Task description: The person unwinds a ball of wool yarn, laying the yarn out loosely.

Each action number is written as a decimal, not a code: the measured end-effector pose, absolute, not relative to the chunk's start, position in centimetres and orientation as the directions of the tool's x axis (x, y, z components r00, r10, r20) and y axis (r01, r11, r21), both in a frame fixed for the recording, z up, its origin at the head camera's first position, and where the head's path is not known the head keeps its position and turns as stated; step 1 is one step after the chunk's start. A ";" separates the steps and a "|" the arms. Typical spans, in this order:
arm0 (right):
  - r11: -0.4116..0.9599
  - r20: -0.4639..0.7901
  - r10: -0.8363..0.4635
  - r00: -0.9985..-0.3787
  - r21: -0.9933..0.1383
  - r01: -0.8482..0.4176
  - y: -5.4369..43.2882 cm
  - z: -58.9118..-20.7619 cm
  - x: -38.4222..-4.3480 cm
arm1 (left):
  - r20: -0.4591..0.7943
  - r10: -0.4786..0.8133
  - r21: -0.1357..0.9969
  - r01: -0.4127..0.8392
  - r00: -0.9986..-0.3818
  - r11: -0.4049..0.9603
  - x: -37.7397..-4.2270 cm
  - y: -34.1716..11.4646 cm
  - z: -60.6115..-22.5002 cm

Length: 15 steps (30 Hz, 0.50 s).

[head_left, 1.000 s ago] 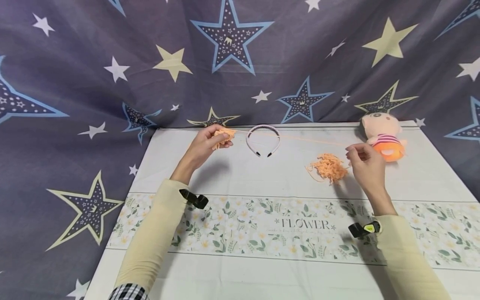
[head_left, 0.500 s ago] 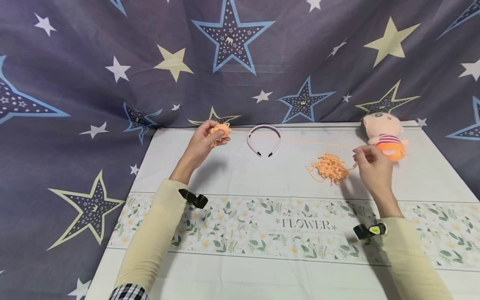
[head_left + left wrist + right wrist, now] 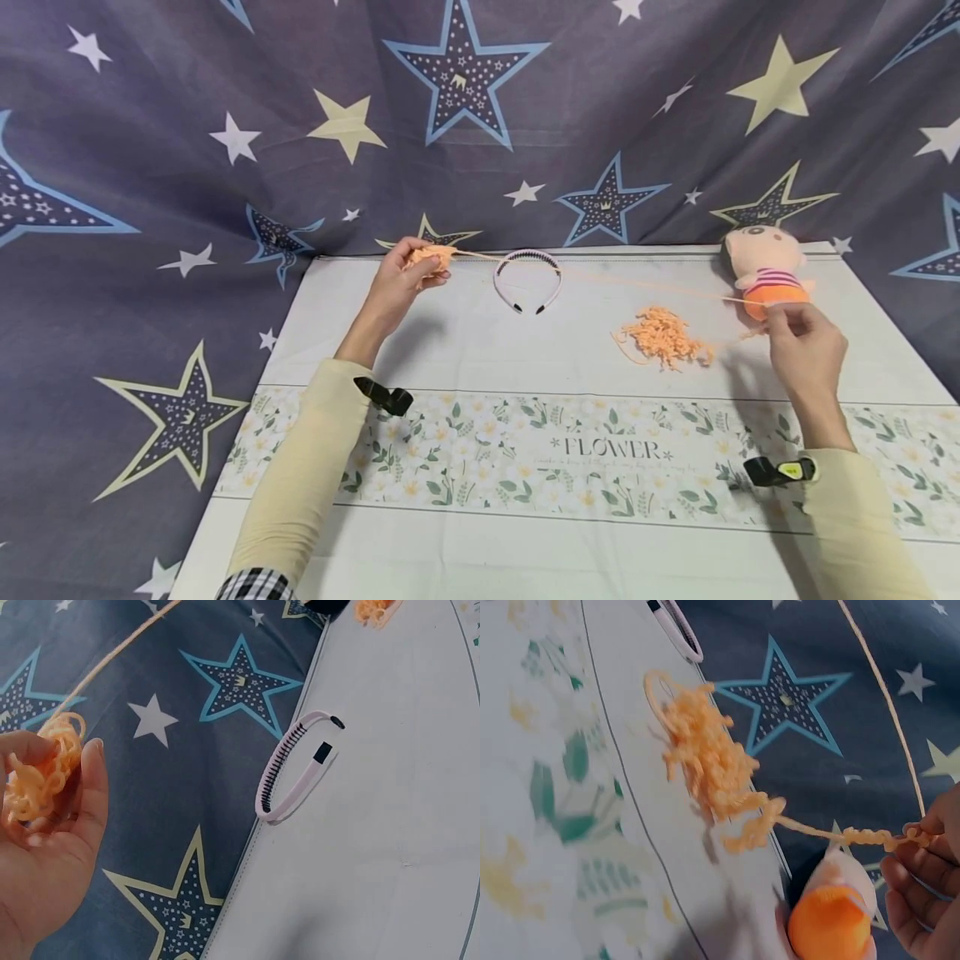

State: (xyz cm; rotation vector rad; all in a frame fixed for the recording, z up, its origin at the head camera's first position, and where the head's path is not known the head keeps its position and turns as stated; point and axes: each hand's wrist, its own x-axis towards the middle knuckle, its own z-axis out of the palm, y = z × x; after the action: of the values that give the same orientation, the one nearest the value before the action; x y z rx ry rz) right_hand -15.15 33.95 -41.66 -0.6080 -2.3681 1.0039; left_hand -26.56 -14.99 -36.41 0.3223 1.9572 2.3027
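My left hand (image 3: 397, 279) grips a small bundle of orange yarn (image 3: 46, 776) between thumb and fingers, above the table's back left. From that bundle a single strand (image 3: 637, 286) runs taut across to my right hand (image 3: 810, 350), which pinches it between thumb and fingertips. Below the pinch, a crinkled length of the same yarn (image 3: 870, 837) leads down to a loose curly pile (image 3: 663, 336) on the table. In the right wrist view the pile (image 3: 712, 757) trails toward my fingertips.
A pink headband (image 3: 558, 287) with black teeth and tips lies at the table's back. A plush toy (image 3: 765, 258) in a striped top and orange bottom lies at the back right, beside my right hand. A star-patterned curtain (image 3: 480, 183) hangs behind the table.
My right hand has moved right and slightly toward me, drawing yarn up out of the pile. My left hand has shifted a little left with its bundle, and the strand between them is longer.
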 end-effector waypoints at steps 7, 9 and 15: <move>0.578 0.185 0.633 -0.752 -0.759 0.299 35.8 -41.7 -14.4 | 0.098 0.193 0.985 0.068 -0.976 -0.157 -26.6 -15.2 -36.4; 0.568 0.158 0.641 -0.751 -0.755 0.326 36.1 -41.8 -14.2 | 0.098 0.185 0.986 0.070 -0.978 -0.154 -26.6 -15.2 -36.4; 0.641 0.141 0.582 -0.801 -0.686 0.344 36.5 -42.2 -13.9 | 0.120 0.128 0.981 0.098 -0.984 -0.168 -26.7 -15.1 -36.2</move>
State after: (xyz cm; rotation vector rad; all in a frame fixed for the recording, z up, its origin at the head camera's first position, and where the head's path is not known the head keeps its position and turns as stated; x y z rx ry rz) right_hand -13.87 36.46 -42.19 -0.7375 -2.5126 0.9459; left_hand -26.72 -15.10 -36.19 0.2732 2.0133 2.3707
